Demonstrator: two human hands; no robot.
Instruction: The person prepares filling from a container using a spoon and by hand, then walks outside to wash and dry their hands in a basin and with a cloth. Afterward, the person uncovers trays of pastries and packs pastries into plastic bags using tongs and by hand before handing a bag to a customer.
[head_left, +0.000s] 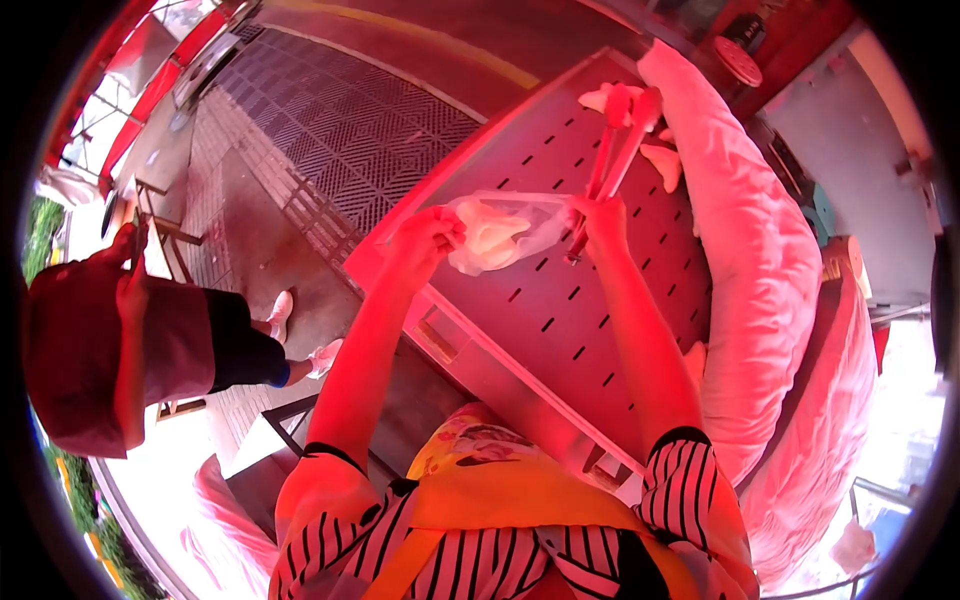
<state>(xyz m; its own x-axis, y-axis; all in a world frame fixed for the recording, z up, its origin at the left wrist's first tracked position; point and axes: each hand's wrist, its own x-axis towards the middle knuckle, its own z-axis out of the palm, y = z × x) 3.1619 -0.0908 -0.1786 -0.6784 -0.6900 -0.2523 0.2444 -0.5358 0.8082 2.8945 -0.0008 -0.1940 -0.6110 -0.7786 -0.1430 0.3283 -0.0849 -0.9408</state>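
My left hand pinches one edge of a clear plastic bag with a pale, bread-like piece inside. My right hand is closed around a pair of tongs, beside the bag's other end; whether its fingers also grip the bag I cannot tell. The tongs' far ends point away from me, close to a pale triangular piece at the far end of the slotted board. Another such piece lies by the quilt. Red light tints everything.
A thick padded quilt lies rolled along the board's right side. At left a person stands on the pavement near a wooden stool. A dark floor mat lies beyond the board. A round red-topped container stands at the far right.
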